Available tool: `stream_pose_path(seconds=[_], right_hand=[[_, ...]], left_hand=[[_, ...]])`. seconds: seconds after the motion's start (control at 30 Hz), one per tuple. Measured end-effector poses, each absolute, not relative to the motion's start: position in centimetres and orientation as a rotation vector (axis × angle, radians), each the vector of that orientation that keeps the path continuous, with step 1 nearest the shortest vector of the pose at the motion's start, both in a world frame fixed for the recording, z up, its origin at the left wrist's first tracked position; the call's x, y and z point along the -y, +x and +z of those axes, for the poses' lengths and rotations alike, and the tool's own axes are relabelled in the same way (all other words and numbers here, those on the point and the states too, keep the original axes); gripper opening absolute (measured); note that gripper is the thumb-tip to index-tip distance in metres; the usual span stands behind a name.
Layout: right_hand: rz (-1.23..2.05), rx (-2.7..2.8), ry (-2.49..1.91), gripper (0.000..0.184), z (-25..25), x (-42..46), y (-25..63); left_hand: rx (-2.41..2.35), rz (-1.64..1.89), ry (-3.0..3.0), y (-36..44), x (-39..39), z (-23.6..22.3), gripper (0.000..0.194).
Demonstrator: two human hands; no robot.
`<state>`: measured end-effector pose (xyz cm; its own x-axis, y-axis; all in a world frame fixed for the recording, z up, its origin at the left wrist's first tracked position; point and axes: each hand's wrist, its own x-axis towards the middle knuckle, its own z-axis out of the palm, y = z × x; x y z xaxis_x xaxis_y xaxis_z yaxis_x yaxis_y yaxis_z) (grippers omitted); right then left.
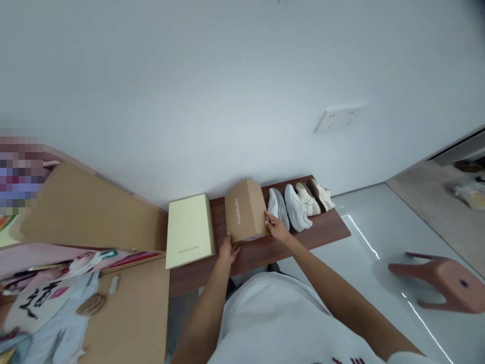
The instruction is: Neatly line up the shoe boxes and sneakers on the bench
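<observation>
My left hand and my right hand grip a kraft cardboard box printed "balabala" from opposite sides, on a dark wood shelf. The box rests tilted on the shelf. To its left lies a pale yellow box printed "MEIZHIYUAN". My right hand is nearest a grey-white sneaker, which stands next to a white sneaker. Beyond those stand a cream shoe and a cream shoe with a brown sole.
A light wood desk with papers and a coil of twine lies at lower left, below a large cardboard sheet. A pink stool lies tipped on the glossy floor at right. A wall socket plate is above.
</observation>
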<state>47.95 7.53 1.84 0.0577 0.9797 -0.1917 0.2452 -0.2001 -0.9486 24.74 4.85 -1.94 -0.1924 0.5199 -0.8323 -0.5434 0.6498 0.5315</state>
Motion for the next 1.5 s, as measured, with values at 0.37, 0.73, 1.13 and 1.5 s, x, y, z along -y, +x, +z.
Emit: stream_pose_path(seconds=[0.37,0.73,1.13,1.5], right_hand=[[1.712,1.009,-1.699,0.081,2.2,-7.7,45.7],[1.884,0.770,-1.579,0.074,-1.0,-7.3,43.5],[1.868,0.882,-1.579,0.073,-1.4,-8.2,42.1],[1.820,0.904,-1.607,0.065,-1.3,-7.4,41.5]], left_hand=[[-1.512,1.338,0.101,23.3,-3.2,0.4,0.025],[-1.729,1.403,0.325,22.8,-2.8,-2.6,0.041],[-1.940,1.338,0.537,22.6,-3.9,-1.3,0.030],[-2.185,0.957,0.791,23.9,-4.4,1.0,0.051]])
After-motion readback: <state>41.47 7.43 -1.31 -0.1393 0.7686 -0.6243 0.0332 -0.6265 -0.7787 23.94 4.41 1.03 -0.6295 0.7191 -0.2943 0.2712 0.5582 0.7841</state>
